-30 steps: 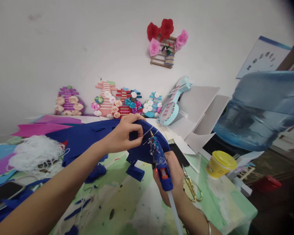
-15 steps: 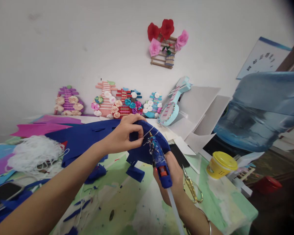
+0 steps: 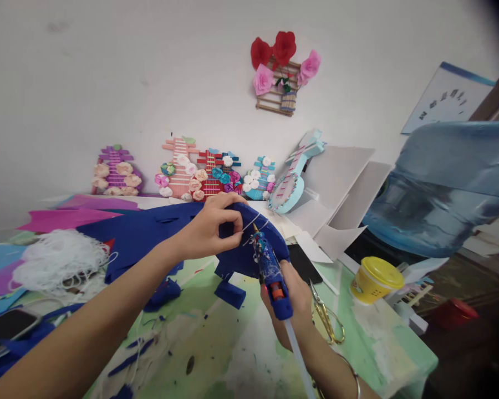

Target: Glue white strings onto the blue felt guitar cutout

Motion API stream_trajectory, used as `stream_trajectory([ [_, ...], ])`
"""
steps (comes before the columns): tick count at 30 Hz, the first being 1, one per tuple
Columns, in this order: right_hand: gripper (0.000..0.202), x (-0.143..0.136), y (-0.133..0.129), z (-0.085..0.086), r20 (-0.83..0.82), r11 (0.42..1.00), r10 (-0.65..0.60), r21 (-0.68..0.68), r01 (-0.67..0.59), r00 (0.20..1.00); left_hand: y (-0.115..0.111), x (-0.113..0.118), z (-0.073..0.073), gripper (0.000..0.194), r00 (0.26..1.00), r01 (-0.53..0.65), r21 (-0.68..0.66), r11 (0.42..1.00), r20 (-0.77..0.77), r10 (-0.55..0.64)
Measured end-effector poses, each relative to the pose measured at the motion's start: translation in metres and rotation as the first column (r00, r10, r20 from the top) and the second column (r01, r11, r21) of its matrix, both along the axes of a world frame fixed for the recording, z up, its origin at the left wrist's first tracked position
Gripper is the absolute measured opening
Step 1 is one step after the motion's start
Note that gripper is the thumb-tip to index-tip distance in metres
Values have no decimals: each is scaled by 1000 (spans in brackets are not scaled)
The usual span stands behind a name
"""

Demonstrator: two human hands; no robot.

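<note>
My right hand (image 3: 294, 299) is wrapped round a blue hot glue gun (image 3: 270, 266), with a pale glue stick (image 3: 297, 349) trailing from its back end. The gun's tip points up at a dark blue, rounded craft piece (image 3: 241, 260). Thumb and finger of my left hand (image 3: 218, 224) are pinched on a thin white string (image 3: 253, 223) that runs across the blue piece, close to the tip. Part of the left hand rests along the piece's upper edge. A second short white strand lies near the tip at the right.
A tangle of white string (image 3: 62, 260) and a phone (image 3: 8, 330) lie left. Gold-handled scissors (image 3: 327, 321) and a yellow-lidded tub (image 3: 376, 280) stand right, before a big water bottle (image 3: 444, 188). Decorated instrument models (image 3: 178, 169) line the wall. Blue scraps (image 3: 230, 293) litter the table.
Almost nothing differs. Both hands keep their hold, with the glue gun tip still beside the string.
</note>
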State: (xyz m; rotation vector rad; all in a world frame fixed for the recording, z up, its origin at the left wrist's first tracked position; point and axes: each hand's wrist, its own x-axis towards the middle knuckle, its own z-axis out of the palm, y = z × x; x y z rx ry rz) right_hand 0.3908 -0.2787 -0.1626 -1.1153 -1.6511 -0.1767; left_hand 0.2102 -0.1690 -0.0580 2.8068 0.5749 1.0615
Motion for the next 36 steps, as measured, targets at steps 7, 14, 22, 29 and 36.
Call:
stream_trajectory([
  [7, 13, 0, 0, 4, 6, 1000, -1, -19, 1, 1000, 0, 0, 1, 7, 1000, -1, -6, 1000, -4, 1],
  [14, 9, -5, -12, 15, -43, 992, 96, -75, -99, 995, 1, 0, 0, 7, 1000, -18, -13, 1000, 2, 18],
  [22, 16, -15, -23, 21, -132, 964, 149, -200, -174, 980, -2, 1, 1, 9, 1000, -16, -11, 1000, -3, 16],
  [29, 11, -30, -44, 20, -105, 955, 197, -204, -215, 975, -3, 2, 1, 9, 999, -42, -33, 999, -7, 42],
  [36, 19, -28, -51, -22, 50, 992, 126, -35, -125, 991, -4, -1, 1, 8, 1000, -31, -22, 999, 4, 31],
])
